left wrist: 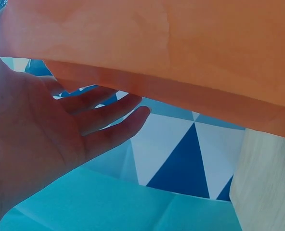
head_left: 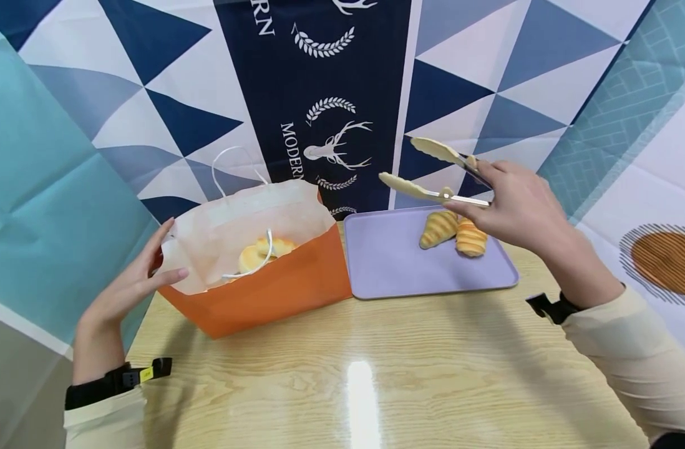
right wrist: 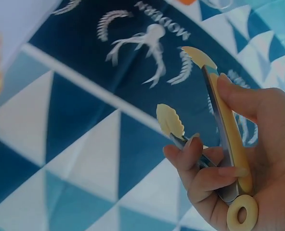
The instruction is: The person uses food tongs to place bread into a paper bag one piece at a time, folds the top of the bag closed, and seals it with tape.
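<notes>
Tilted on the tabletop, an orange paper bag [head_left: 269,293] with a white inside and white cord handles has its mouth facing up. Pale golden bread [head_left: 264,252] lies inside it. My left hand [head_left: 131,274] spans the bag's left end, thumb over the rim; in the left wrist view its fingers [left wrist: 109,113] are straight and spread against the bag's lower side. My right hand [head_left: 513,202] grips metal tongs [right wrist: 224,130] with cream tips. The tips stand apart with nothing between them, above the lilac tray [head_left: 393,262]. Two ridged pastry horns [head_left: 439,229] lie on that tray.
The light wood table [head_left: 297,374] carries the bag at left and the tray right beside it. Behind both rises a patterned cloth backdrop [head_left: 460,81] with blue and white triangles. A teal cloth [head_left: 45,187] hangs at the left.
</notes>
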A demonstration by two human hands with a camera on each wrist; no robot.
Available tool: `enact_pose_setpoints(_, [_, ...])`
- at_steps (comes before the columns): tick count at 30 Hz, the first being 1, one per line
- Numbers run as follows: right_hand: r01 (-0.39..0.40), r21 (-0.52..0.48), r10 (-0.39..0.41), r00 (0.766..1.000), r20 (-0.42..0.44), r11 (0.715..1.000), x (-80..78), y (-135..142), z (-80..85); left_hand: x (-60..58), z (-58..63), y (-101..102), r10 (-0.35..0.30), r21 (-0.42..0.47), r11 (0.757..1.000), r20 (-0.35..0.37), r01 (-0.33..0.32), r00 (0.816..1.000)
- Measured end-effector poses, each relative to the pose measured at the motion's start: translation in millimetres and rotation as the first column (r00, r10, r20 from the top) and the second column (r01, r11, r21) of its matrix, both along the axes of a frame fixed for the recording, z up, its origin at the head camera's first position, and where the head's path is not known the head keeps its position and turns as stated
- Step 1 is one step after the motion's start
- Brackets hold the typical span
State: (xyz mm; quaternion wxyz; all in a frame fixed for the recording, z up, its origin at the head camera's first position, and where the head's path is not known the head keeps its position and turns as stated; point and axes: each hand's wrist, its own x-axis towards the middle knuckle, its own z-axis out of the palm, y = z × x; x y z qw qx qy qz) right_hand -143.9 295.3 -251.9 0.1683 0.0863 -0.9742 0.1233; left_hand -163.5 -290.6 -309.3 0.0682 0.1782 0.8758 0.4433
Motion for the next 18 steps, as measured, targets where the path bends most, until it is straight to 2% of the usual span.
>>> enact_pose_setpoints(4, [0.034, -0.008, -0.034, 0.999, 0.006, 0.999, 3.3, 22.9, -23.3, 0.6, -1.7, -0.4, 0.004, 0.006, 1.0, 0.002, -0.004, 1.0])
enact_pose_setpoints(10, [0.102, -0.043, -0.099, 0.992, 0.077, 0.994, 5.2, 58.0, -60.2, 0.5, -0.3, -0.1, 0.007, 0.007, 1.0, 0.005, -0.007, 1.0])
enact_pose_setpoints(18, [0.201, -0.063, -0.189, 0.969, 0.157, 0.978, 6.4, 95.8, -95.3, 0.7, -1.4, 0.6, 0.0, 0.006, 1.0, 0.0, 0.0, 1.0])
